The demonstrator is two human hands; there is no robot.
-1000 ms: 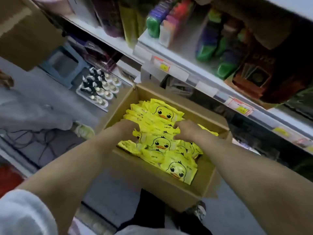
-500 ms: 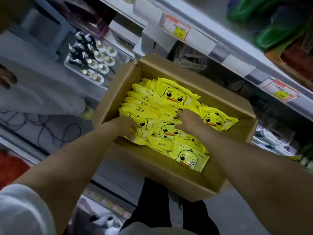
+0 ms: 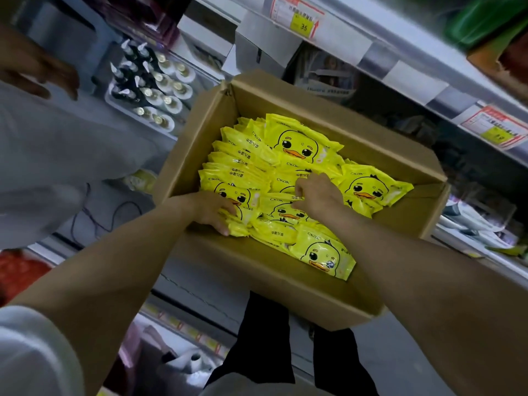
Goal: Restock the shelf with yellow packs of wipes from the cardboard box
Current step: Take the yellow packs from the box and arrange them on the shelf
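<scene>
The open cardboard box sits right up against the shelf, under the rail with its red-and-yellow price tag; what holds it up I cannot make out. Inside it are the yellow packs of wipes, each printed with a duck face. On the left they stand on edge in a tight overlapping row, and others lie flat and loose toward the near wall and the right side, where bare cardboard shows in the corner. Both hands are down in the box and apart from each other. The left hand grips the near-left pack, fingers over its face and thumb at its lower edge. The right hand has its fingers curled into the middle of the heap, pinching at a pack's edge. Off to the left, lower down, a white tray carries small bottles standing upright in rows. Another person's hand hangs at the far left.
</scene>
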